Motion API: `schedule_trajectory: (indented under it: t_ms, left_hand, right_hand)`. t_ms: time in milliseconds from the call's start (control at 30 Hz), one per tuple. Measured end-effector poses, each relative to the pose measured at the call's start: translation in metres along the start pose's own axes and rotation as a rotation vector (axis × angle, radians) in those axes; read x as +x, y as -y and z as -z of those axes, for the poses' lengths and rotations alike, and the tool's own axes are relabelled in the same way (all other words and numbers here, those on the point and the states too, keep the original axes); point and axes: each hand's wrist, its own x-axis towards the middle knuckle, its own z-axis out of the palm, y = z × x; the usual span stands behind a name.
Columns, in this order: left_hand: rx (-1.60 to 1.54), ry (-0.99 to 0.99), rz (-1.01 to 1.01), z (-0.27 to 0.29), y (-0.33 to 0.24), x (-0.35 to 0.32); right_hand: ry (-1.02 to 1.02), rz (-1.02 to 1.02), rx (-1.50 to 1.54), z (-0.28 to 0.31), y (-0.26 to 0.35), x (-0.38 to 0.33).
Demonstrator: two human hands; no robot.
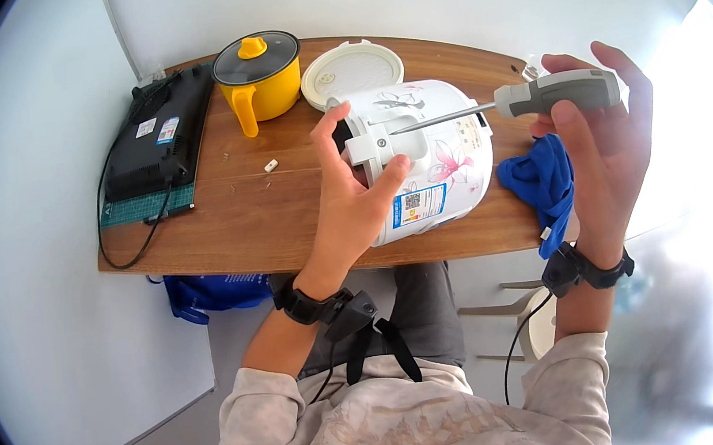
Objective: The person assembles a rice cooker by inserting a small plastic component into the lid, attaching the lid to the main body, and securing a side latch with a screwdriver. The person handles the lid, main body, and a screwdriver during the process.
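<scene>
A white rice cooker with pink and grey flower prints lies on its side at the middle of the table. My left hand grips its left end, thumb against the white latch-like fitting, fingers around the edge. A small screw shows in that fitting. My right hand holds a screwdriver by its grey handle, thumb below and some fingers stretched out past it. The metal shaft points left, its tip close to the screw; whether the tip touches the cooker I cannot tell.
Behind the cooker lies a round cream lid. A yellow pot with a glass lid stands back left. Farther left, a black appliance with a cord rests on a green cutting mat. A blue cloth lies right; a small white piece lies left.
</scene>
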Motion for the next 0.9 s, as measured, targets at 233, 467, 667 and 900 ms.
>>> schedule_trajectory:
  t_ms: [233,467,667,900]
  left_hand:
    - [0.190,0.096,0.105,0.009,-0.008,0.001]
    - [0.218,0.076,0.055,0.010,-0.002,0.001]
    - [0.282,0.063,0.072,0.010,-0.005,0.002]
    - [0.292,0.069,0.065,0.010,-0.006,0.001]
  right_hand:
    - [0.017,0.027,-0.163,-0.007,0.005,0.005]
    - [0.006,-0.026,-0.306,-0.014,0.017,0.001]
    - [0.022,-0.041,-0.233,-0.013,0.015,-0.001]
    - [0.043,-0.041,-0.240,-0.014,0.012,-0.001]
